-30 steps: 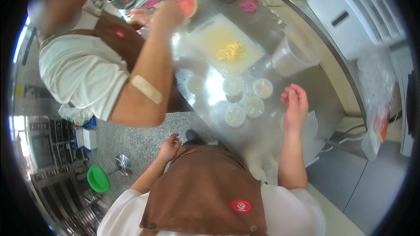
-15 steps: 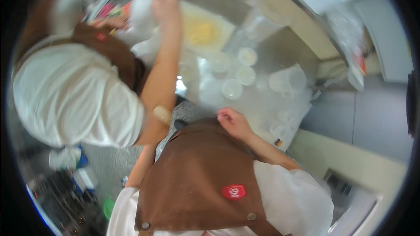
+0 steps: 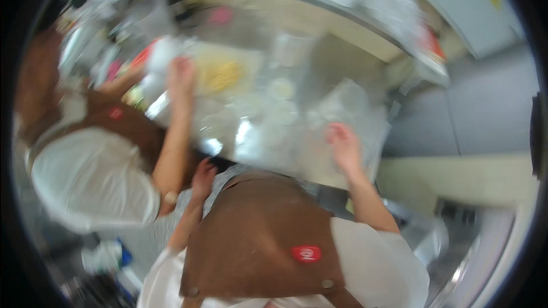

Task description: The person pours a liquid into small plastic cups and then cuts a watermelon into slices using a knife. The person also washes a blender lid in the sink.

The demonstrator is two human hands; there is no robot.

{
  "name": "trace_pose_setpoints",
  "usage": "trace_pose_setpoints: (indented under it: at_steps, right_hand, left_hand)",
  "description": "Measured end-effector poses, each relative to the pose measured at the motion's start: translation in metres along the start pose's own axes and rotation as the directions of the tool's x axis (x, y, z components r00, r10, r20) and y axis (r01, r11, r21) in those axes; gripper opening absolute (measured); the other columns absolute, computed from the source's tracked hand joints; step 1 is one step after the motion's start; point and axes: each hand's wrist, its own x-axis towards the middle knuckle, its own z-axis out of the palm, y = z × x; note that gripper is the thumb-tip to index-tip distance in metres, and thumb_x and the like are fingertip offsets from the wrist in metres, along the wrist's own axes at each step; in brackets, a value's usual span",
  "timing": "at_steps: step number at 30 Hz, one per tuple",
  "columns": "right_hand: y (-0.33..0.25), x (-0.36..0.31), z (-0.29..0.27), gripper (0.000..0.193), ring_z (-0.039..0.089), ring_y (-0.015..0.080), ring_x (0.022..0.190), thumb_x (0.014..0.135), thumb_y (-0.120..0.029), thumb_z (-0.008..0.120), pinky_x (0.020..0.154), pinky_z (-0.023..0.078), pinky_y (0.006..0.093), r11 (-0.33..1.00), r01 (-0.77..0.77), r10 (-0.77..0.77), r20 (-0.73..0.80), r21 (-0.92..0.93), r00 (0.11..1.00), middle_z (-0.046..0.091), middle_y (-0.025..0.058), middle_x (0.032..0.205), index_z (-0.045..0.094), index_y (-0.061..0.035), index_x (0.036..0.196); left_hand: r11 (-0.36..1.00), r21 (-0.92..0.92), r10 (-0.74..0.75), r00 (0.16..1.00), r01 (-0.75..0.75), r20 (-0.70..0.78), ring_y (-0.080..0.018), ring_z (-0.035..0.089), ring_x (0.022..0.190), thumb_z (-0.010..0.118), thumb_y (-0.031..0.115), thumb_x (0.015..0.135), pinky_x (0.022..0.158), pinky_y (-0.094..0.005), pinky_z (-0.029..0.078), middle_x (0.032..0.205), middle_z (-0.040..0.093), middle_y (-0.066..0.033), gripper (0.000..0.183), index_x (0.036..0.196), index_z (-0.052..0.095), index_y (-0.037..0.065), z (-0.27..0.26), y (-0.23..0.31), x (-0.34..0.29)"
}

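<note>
Motion blurs the view. My right hand point(image 3: 344, 145) is over the right part of the worktable point(image 3: 268, 157), nearest a clear plastic pitcher point(image 3: 345, 100). Its fingers look loosely stretched, with nothing visible in them. Low at the table's front edge, beside a co-worker's arm, my left hand point(image 3: 204, 178) hangs apparently open, and I see nothing in it. Between and beyond my hands stand several small clear round cups point(image 3: 281, 89), some with pale contents. Farther back, yellow pieces point(image 3: 222, 75) lie on a white board point(image 3: 251, 60).
A co-worker in a brown apron stands close on my left, a forearm point(image 3: 176, 131) reaching over the table beside a white bag-like thing point(image 3: 161, 57). A clear container point(image 3: 290, 50) stands behind the cups. Plastic bags point(image 3: 408, 34) hang at the back right by grey cabinets point(image 3: 474, 100).
My right hand has moved from before my apron to the right, over the table. My left hand has come into sight. The view has shifted, and the co-worker appears lower and farther left.
</note>
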Motion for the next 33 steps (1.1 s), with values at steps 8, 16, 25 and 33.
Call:
trace_pose_setpoints:
  at_steps: [8,16,25,33]
  right_hand:
    - [-0.099,0.039,0.093,0.026,0.067,0.0133,0.089,0.106,-0.018,0.061,0.081,0.055,0.0288,0.758,0.249,-0.192,0.16,-0.603,0.968,0.072,0.0065,0.106,0.066,-0.0008,0.124]
    - [-0.045,0.158,0.191,0.061,0.061,0.0228,0.122,0.104,-0.034,0.066,0.098,0.052,0.0395,0.856,-0.001,0.236,0.389,-0.516,0.891,0.053,0.0116,0.146,0.044,-0.0086,0.155]
    - [0.021,0.202,0.258,0.069,0.059,0.0277,0.127,0.104,-0.043,0.065,0.101,0.052,0.0413,0.835,-0.06,0.361,0.461,-0.547,0.811,0.053,0.0141,0.147,0.042,-0.0009,0.153]
    - [0.022,0.187,0.232,0.049,0.065,0.0228,0.111,0.105,-0.033,0.064,0.089,0.056,0.0374,0.872,-0.17,0.333,0.302,-0.458,0.893,0.064,0.0116,0.126,0.051,-0.0039,0.142]
  left_hand:
    - [0.995,0.038,-0.091,0.991,0.095,-0.101,-0.0184,0.068,0.097,0.07,0.019,0.097,0.088,-0.0348,0.056,0.119,0.069,-0.0123,0.058,0.15,0.05,0.008,0.017,0.073,0.0]
    - [0.973,-0.002,-0.226,0.952,0.23,-0.208,-0.0174,0.067,0.09,0.069,0.02,0.098,0.085,-0.0345,0.056,0.12,0.068,-0.0118,0.062,0.154,0.046,0.007,0.032,0.05,-0.042]
    - [0.957,-0.138,-0.283,0.922,0.254,-0.263,-0.013,0.064,0.092,0.069,0.017,0.099,0.086,-0.0302,0.054,0.124,0.066,-0.0085,0.06,0.154,0.045,0.01,0.035,0.047,-0.066]
    - [0.957,-0.242,-0.221,0.939,0.158,-0.263,-0.0114,0.061,0.104,0.063,0.016,0.104,0.093,-0.0293,0.051,0.129,0.064,-0.0081,0.054,0.154,0.045,0.008,0.03,0.053,-0.043]
